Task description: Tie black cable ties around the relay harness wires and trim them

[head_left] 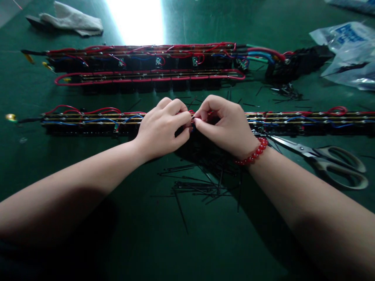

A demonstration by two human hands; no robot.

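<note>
A long black wired strip (293, 121) with brass rails and red and blue wires runs across the green table. My left hand (170, 125) is over its middle, fingers pinched. Close beside it, my right hand (224, 123), with a red bead bracelet (254, 153) at the wrist, pinches at the same spot with thumb and forefinger. The fingertips almost meet over the strip. What lies between them is too small and hidden to name. Black cable ties (199, 187) are scattered just below the hands.
Scissors (325, 156) lie at the right, their tips near the strip. Behind are another wired strip (140, 58), a black connector (299, 62), plastic bags (351, 54) and a grey cloth (72, 19). Small black clippings (285, 91) lie near the connector.
</note>
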